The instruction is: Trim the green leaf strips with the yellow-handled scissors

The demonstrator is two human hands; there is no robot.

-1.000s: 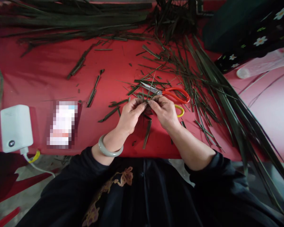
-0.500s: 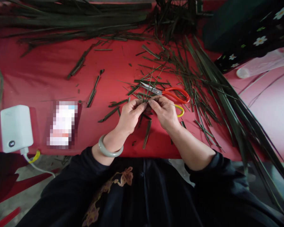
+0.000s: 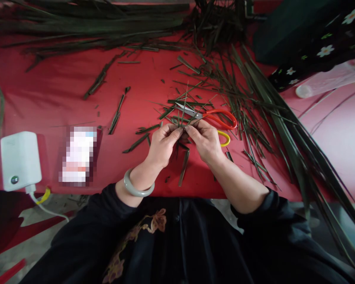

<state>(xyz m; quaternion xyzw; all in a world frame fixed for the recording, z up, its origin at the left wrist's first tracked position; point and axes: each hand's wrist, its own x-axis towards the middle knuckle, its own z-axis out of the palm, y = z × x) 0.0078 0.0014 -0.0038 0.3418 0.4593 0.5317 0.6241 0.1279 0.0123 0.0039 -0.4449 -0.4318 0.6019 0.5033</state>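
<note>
My left hand [image 3: 165, 145] and my right hand [image 3: 205, 140] meet above the red table, thumbs and fingertips pinched close together. Between them they hold thin green leaf strips [image 3: 184, 112], whose narrow ends stick up past my fingers. Where the strips cross is mostly hidden by my fingertips. Just beyond my hands lie scissors [image 3: 198, 114] with one red and one yellow handle loop [image 3: 225, 138], blades pointing left. Cut leaf scraps [image 3: 184, 165] lie beneath and around my hands.
A white power bank [image 3: 20, 159] with a cable and a blurred phone [image 3: 78, 156] lie at left. Long leaves [image 3: 85, 25] are heaped along the back, and more long leaves [image 3: 272, 106] run down the right. A flower-patterned dark cloth [image 3: 322, 43] is at upper right.
The upright strip ends have shifted: one now stands nearly straight while another leans lower to the right. Both hands stay almost in place, still pinching.
</note>
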